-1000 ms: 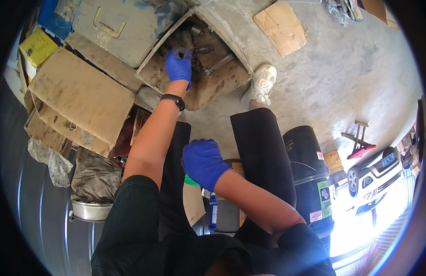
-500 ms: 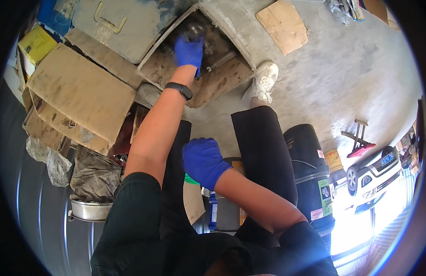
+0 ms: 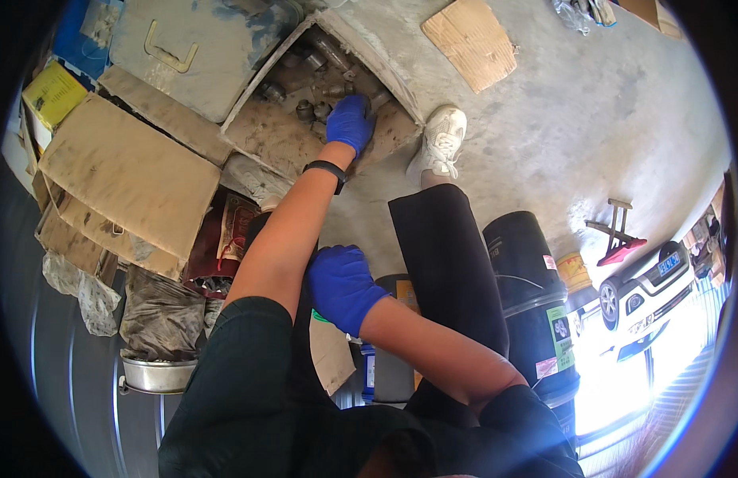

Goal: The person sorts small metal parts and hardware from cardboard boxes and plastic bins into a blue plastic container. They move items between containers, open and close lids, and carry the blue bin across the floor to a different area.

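Here, metal parts [image 3: 305,111] are held in a box [image 3: 267,134]. The left hand's [image 3: 351,123] fingers are hidden, the right hand's [image 3: 343,288] curled together.

- Left hand [image 3: 351,123]: fingertips hidden in the box [image 3: 261,131]; any grip cannot be told.
- Right hand [image 3: 343,291]: palm and inner fingers out of sight.
- Brown carton [image 3: 660,16], upper right: cut off at the view's edge.
- White car [image 3: 648,295]: partly lost in glare.
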The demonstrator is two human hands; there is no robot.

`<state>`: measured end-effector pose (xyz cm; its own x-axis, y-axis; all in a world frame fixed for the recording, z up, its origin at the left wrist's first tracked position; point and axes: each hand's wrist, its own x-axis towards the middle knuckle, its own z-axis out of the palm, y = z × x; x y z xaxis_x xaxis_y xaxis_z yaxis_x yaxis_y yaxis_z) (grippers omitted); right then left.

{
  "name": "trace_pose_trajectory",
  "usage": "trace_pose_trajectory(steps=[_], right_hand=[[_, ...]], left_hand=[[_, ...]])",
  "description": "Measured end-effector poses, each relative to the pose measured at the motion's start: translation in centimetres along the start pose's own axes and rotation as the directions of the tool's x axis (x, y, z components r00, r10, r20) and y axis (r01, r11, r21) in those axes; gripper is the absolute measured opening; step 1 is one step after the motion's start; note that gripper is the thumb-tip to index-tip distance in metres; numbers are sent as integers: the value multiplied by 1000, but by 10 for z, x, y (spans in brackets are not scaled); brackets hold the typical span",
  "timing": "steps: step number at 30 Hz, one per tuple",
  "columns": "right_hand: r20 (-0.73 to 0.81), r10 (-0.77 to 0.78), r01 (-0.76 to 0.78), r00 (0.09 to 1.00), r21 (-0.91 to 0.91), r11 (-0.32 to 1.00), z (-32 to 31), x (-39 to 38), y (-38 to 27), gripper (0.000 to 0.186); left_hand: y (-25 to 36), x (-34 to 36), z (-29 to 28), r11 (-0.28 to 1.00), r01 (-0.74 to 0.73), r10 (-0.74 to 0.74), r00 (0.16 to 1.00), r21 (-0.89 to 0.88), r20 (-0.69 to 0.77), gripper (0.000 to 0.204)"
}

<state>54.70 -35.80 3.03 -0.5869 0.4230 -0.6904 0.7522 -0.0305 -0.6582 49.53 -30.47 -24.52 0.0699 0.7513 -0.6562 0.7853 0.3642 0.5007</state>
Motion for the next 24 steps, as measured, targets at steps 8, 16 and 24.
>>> trace_pose_trajectory(steps=[8, 16, 24], right_hand=[[-15, -25, 25, 1000, 36, 999, 2, 1, 8, 14], [-48, 18, -14, 999, 85, 996, 8, 6, 5, 15], [25, -2, 3, 1000, -38, 999, 4, 9, -1, 17]], left_hand=[[2, 8, 1, 997, -5, 9, 999, -77, 39, 24], [2, 19, -10, 998, -50, 40, 982, 47, 185, 22], [-13, -6, -29, 963, 88, -27, 971, -255, 236, 22]])
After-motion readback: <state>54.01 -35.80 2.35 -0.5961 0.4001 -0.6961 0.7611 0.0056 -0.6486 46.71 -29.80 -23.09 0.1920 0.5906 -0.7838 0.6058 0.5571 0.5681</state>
